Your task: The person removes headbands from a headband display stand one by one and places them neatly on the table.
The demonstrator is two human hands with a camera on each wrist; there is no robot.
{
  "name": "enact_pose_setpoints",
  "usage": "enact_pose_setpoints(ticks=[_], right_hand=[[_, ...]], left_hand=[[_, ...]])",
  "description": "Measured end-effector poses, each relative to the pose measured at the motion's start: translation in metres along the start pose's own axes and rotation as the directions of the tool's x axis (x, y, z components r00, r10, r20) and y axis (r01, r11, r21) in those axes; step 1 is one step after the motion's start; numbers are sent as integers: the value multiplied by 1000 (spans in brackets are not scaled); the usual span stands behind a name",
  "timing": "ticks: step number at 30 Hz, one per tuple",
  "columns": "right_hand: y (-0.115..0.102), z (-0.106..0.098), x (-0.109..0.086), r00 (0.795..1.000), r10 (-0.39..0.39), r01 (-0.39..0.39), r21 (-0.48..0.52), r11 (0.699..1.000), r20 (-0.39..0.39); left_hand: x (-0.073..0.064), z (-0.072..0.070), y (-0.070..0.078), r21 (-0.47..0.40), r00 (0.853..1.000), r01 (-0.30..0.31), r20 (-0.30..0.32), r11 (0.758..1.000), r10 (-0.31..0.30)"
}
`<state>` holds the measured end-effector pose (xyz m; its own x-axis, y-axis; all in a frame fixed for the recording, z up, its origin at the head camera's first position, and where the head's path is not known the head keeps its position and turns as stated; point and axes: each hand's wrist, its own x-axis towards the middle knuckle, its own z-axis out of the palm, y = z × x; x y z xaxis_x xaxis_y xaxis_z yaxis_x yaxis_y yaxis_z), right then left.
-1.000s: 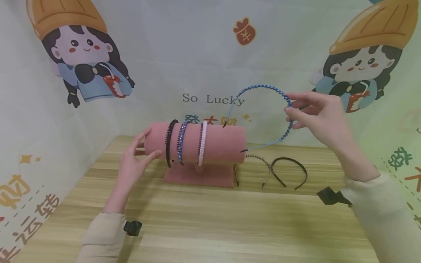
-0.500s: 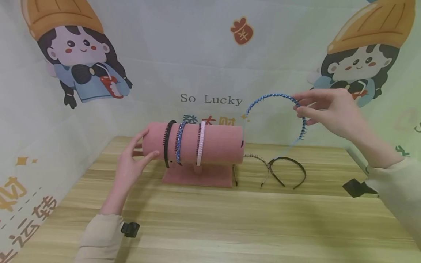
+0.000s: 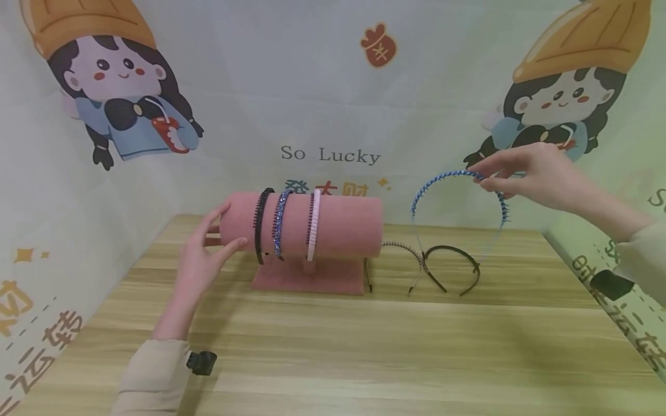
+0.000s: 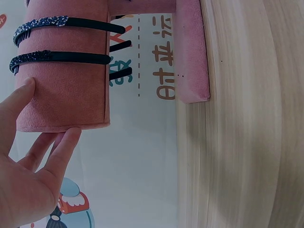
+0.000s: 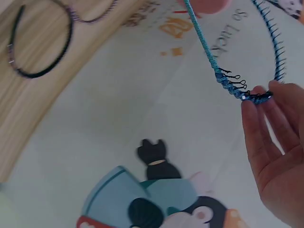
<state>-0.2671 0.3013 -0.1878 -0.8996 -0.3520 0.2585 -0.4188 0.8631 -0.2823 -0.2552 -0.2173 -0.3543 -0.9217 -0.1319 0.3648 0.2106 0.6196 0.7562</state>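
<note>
A blue toothed headband (image 3: 442,177) hangs in the air, its ends pointing down. My right hand (image 3: 543,176) pinches it near the top; in the right wrist view the fingertips and thumb meet on its blue wrapped band (image 5: 228,88). My left hand (image 3: 200,254) holds the left end of a pink plush headband stand (image 3: 348,225), thumb on the front and fingers at the end face. Around the roll sit a black headband (image 3: 259,225), a glittery blue headband (image 3: 279,225) and a pale pink one (image 3: 314,225).
Right of the stand, a black headband (image 3: 460,249) and a beige toothed headband (image 3: 400,245) lie on the wooden table (image 3: 364,346), below the held one. A printed cloth backdrop (image 3: 250,86) rises behind the table.
My right hand has drawn the blue headband rightward, away from the roll's right end, and turned it so its ends point down. My left hand keeps its hold on the stand.
</note>
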Motion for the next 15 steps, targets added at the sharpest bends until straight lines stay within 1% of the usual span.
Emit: enact_pose_setpoints(ticks=[3, 8, 11, 15], right_hand=[[13, 2, 0, 997, 9, -10, 7, 1000, 81], [36, 6, 1, 981, 17, -28, 52, 998, 194], [49, 12, 1, 972, 14, -34, 83, 996, 233], [66, 19, -2, 972, 19, -38, 79, 996, 234]], left_hand=[[0, 1, 0, 3, 1000, -6, -1, 1000, 6], [-1, 1, 0, -2, 1000, -6, 2, 1000, 6], [-2, 1, 0, -4, 1000, -5, 3, 1000, 5], [-2, 1, 1, 0, 1000, -14, 0, 1000, 14]])
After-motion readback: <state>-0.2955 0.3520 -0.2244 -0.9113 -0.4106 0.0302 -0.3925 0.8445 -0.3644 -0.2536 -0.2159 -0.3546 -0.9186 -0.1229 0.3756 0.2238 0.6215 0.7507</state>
